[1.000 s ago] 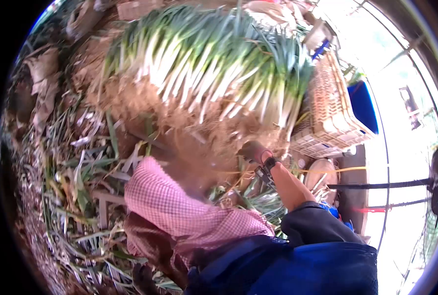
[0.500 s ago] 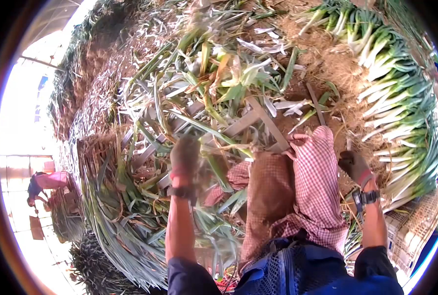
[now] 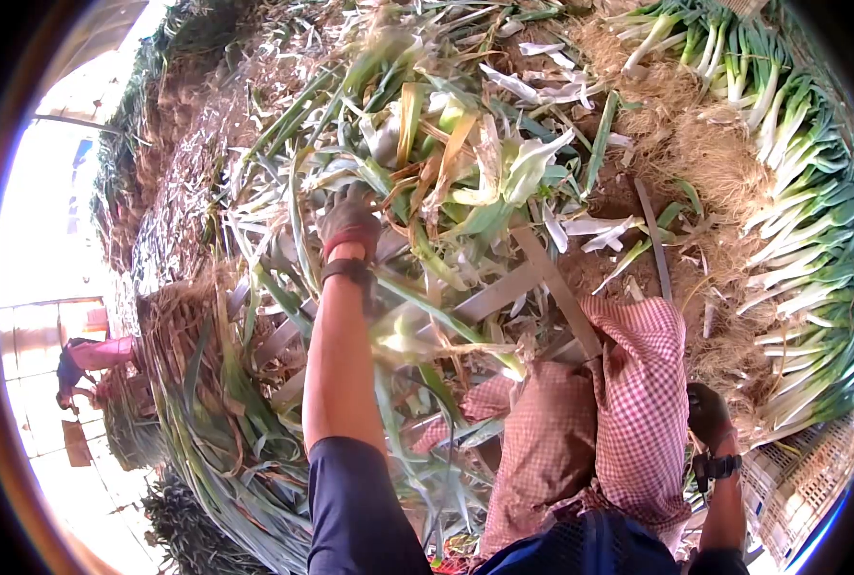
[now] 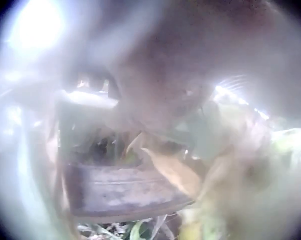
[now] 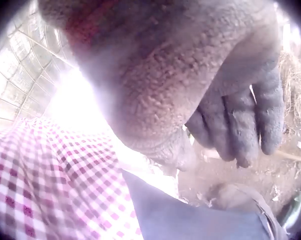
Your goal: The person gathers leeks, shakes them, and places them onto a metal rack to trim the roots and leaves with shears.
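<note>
My gloved left hand reaches over a loose heap of stripped leek leaves, its fingers stretched out among the strands. In the left wrist view the glove blurs across the top, with a dry tan leaf and a grey bar below it. The gloved right hand hangs beside the right knee, holding nothing; its fingers droop loosely in the right wrist view. Beyond it lies a curved row of cleaned leeks, roots turned inward.
A bundle of long leek leaves lies at left. Checked cloth covers the legs. Grey flat bars lie in front of the knees. A slatted crate stands at lower right. Another person bends at far left.
The view has swung from the leek row and crate towards the leaf heap on the left. My left arm has stretched farther forward; the right hand stays low by the knee.
</note>
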The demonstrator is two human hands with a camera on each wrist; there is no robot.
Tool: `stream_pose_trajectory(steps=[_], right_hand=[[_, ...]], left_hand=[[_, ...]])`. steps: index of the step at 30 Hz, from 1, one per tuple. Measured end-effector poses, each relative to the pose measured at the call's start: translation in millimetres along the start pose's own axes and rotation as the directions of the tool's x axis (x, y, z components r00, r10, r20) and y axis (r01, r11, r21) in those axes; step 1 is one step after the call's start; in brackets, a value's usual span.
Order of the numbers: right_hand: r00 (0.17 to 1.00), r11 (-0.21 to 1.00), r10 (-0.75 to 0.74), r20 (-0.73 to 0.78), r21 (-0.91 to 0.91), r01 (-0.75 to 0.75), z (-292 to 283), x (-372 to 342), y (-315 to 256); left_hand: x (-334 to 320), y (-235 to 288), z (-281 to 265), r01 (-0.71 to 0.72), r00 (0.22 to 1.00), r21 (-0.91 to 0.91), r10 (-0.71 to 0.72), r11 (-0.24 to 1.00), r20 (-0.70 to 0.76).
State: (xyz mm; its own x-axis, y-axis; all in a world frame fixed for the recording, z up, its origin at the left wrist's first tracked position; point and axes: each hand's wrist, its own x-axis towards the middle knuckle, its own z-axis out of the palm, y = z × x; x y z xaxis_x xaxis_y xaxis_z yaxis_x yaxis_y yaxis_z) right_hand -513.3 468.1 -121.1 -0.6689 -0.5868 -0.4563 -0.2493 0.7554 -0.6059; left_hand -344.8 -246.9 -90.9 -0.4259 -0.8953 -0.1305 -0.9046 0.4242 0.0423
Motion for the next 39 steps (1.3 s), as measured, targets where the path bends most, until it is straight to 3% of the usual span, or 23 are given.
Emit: stream_pose_trajectory(steps=[2,3,4,7,10,12,14,18,19,21,22,24,26,27,28,29,31,34,35,36,37,38,39], right_hand=[[0.995,0.996,0.091,0.048,-0.001,-0.091,-2,3,-3],[0.995,0.996,0.082,0.051,-0.035,-0.080,-2,4,-4],[0.996,0.995,0.073,0.056,-0.068,-0.069,-3,6,-8],[0.997,0.998,0.057,0.058,-0.043,-0.055,-3,17,-20],[0.995,0.998,0.054,0.081,0.034,-0.057,-12,30,-42],[0.997,0.997,0.050,0.060,0.052,-0.054,-21,36,-70],[0.996,0.995,0.077,-0.050,-0.052,-0.080,-33,45,-95],[0.997,0.998,-0.059,-0.040,0.021,0.060,-61,53,-140],[0.988,0.993,-0.120,-0.098,-0.018,0.119,-65,51,-150],[0.949,0.966,-0.260,-0.179,-0.049,0.255,-67,41,-174],[0.946,0.961,-0.278,-0.169,-0.049,0.273,-68,37,-184],[0.956,0.959,-0.251,-0.154,0.095,0.267,-64,32,-203],[0.938,0.944,-0.303,-0.167,0.078,0.319,-53,24,-228],[0.898,0.899,-0.404,-0.176,0.107,0.425,-46,18,-244],[0.847,0.841,-0.497,-0.191,0.134,0.524,-39,12,-258],[0.807,0.802,-0.571,-0.150,0.109,0.587,-29,9,-269],[0.754,0.743,-0.657,-0.031,0.149,0.653,-8,-6,-307],[0.649,0.722,-0.680,0.342,0.158,0.673,31,-29,-357],[0.591,0.676,-0.725,0.354,0.195,0.711,48,-36,-370],[0.536,0.629,-0.764,0.359,0.230,0.743,65,-44,-381],[0.507,0.625,-0.764,0.399,0.263,0.735,82,-47,-390],[0.477,0.622,-0.763,0.436,0.294,0.726,99,-51,-397],[0.456,0.579,-0.800,0.391,0.301,0.757,119,-59,-399]], left_hand=[[0,-5,10,-0.123,0.991,0.132,0.128,0.984,-0.027],[4,-6,12,-0.100,0.995,0.105,0.096,0.989,0.039],[3,-9,17,-0.167,0.971,0.226,0.199,0.960,-0.130],[-10,-30,5,-0.314,0.939,0.074,0.321,0.947,-0.121],[-53,-21,-69,-0.314,0.924,0.200,0.347,0.928,-0.159],[-75,-48,-105,-0.434,0.876,-0.051,0.408,0.899,-0.257],[-108,-56,-152,-0.239,0.965,0.040,0.242,0.970,-0.097],[-165,-136,-190,-0.080,0.981,-0.014,0.076,0.997,-0.177],[-174,-172,-198,-0.141,0.962,0.057,0.150,0.988,-0.226],[-203,-221,-209,0.124,0.951,0.064,-0.100,0.990,-0.293],[-222,-228,-227,0.287,0.918,-0.001,-0.276,0.958,-0.286],[-244,-330,-212,0.223,0.865,-0.214,-0.294,0.951,-0.407],[-275,-368,-199,0.292,0.858,-0.323,-0.396,0.900,-0.327],[-284,-399,-161,0.221,0.797,-0.727,-0.550,0.649,-0.249],[-318,-347,-171,0.432,0.755,-0.787,-0.654,0.441,0.049],[-341,-347,-149,0.294,0.854,-0.936,-0.494,0.194,0.166],[-368,-304,-107,0.373,0.783,-0.922,-0.498,-0.101,0.371],[-394,-240,-64,0.334,0.807,-0.818,-0.307,-0.468,0.505],[-394,-222,-54,0.304,0.822,-0.780,-0.263,-0.547,0.505],[-395,-205,-47,0.284,0.844,-0.777,-0.238,-0.561,0.481],[-397,-199,-28,0.202,0.941,-0.952,-0.224,-0.229,0.253],[-400,-185,-26,0.089,0.978,-0.995,-0.187,-0.047,0.096],[-402,-171,-25,0.034,0.986,-0.999,-0.162,-0.038,0.040]])
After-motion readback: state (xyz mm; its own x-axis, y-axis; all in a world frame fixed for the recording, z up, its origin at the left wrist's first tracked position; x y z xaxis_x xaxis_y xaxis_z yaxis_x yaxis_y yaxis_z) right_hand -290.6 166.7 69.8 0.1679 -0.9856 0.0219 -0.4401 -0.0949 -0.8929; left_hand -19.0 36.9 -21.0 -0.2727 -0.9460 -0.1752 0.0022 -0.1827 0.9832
